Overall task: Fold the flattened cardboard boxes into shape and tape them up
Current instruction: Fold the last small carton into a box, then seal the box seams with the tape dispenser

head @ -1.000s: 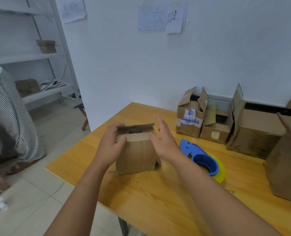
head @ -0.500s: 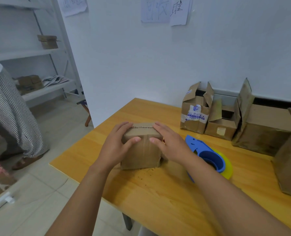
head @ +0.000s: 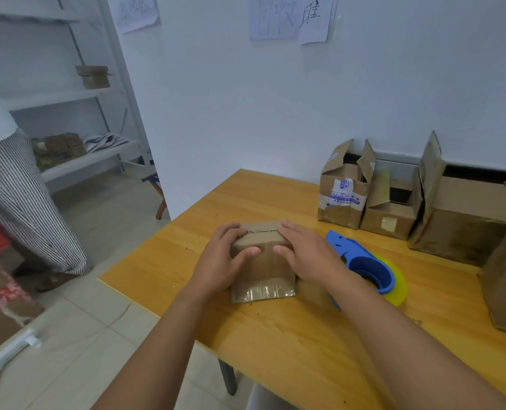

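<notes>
The small box stands near the table edge, top flaps folded shut but untaped. Left hand and right hand press them flat — tape dispenser waits beside.

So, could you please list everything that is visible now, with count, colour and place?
small box: 1, brown, near table edge, top flaps closed, tape low on front
tape dispenser: 1, blue with yellow roll, right of small box
open boxes: at least 4, brown, along the wall and right edge
table: 1, yellow wood
papers: 3, white, on wall
shelf unit: 1, white, left, holding cardboard
bystander: 1, striped clothing, far left
left hand: on box's left side
right hand: on box's right side
</notes>
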